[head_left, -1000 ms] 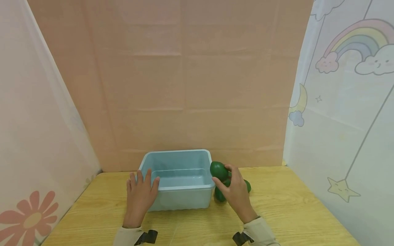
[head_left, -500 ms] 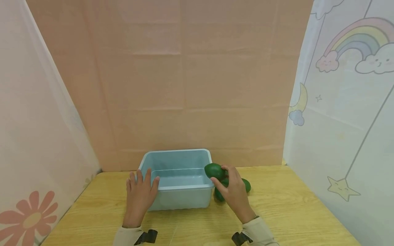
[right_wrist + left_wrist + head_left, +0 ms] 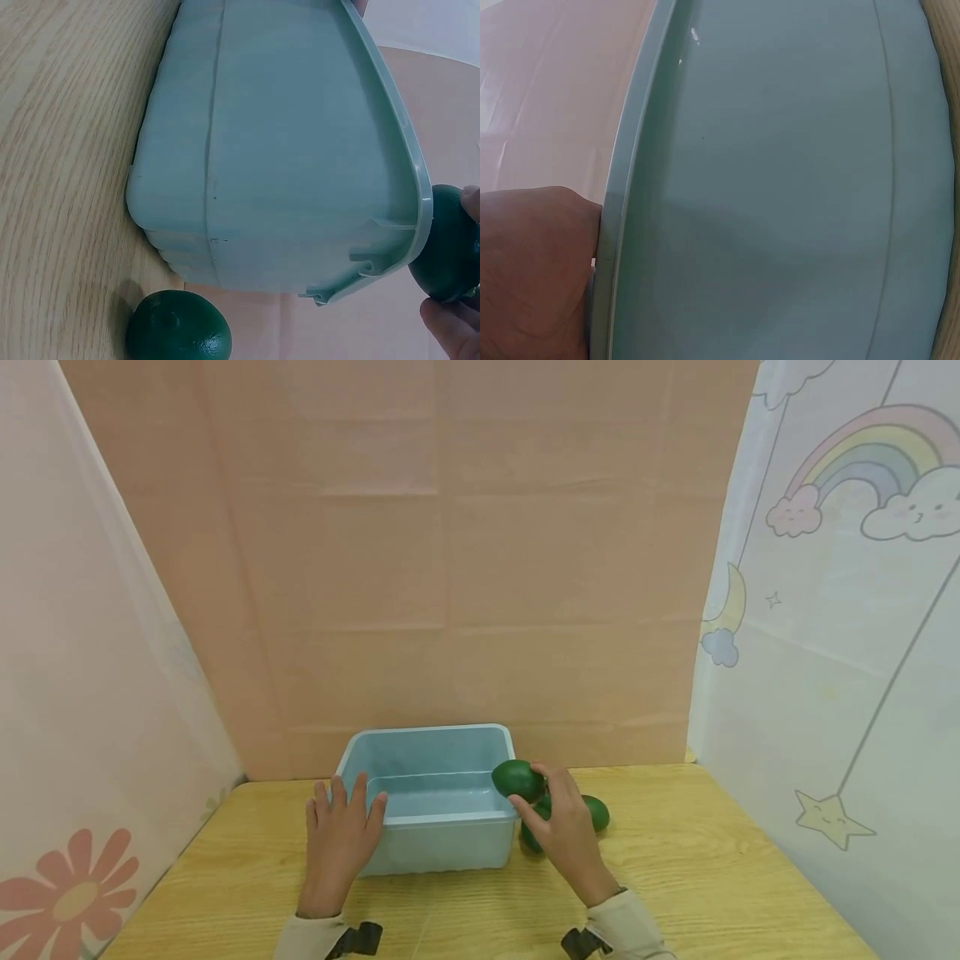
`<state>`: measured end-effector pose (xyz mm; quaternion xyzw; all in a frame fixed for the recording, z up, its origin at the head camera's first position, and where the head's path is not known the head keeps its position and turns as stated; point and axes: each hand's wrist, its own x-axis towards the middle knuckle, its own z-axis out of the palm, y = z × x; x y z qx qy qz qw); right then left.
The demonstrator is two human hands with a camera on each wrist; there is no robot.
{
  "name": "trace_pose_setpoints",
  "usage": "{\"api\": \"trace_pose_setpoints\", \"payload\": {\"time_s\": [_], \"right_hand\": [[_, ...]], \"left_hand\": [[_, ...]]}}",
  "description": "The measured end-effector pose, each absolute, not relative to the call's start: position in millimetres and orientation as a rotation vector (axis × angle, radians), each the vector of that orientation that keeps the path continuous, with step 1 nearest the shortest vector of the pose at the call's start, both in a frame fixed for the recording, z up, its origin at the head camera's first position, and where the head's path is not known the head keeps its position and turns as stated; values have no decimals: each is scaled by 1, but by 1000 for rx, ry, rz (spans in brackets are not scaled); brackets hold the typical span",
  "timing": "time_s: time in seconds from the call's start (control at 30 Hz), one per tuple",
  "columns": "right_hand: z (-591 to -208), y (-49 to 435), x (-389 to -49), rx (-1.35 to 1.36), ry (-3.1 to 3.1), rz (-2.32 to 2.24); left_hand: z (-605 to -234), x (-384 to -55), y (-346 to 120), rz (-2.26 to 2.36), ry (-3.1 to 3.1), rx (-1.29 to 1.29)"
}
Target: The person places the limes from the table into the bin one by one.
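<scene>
A dark green oval fruit [image 3: 518, 780] with a pointed tip is held between the thumb and fingers of my right hand [image 3: 567, 833]. It overlaps the right rim of a light blue plastic tub [image 3: 442, 846] in the head view. My left hand [image 3: 339, 843] rests at the tub's front left corner, its fingers spread and extended over the rim. More dark green fruit [image 3: 597, 813] lies on the table to the right of the tub, partly hidden behind my right hand. The right wrist view shows one such fruit [image 3: 178, 327] beside the tub's base.
The tub stands on a wood-grain table [image 3: 675, 877], close to a brownish-pink backdrop [image 3: 450, 568]. A flower-printed sheet [image 3: 112, 693] hangs on the left, a rainbow-printed sheet [image 3: 847, 693] on the right. The visible inside of the tub holds nothing.
My right hand has moved slightly left, carrying the fruit from beside the tub's right edge to over its rim. The fruit's tip has turned to the left. My left hand stays put.
</scene>
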<state>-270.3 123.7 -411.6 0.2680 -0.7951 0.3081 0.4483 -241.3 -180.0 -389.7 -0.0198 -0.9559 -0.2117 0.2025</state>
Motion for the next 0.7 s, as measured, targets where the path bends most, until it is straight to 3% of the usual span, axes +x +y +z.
{"api": "trace_pose_setpoints", "payload": {"time_s": [0.7], "right_hand": [[-414, 118, -269, 685, -2023, 762]], "left_hand": [[-388, -244, -182, -574, -2708, -66]]}}
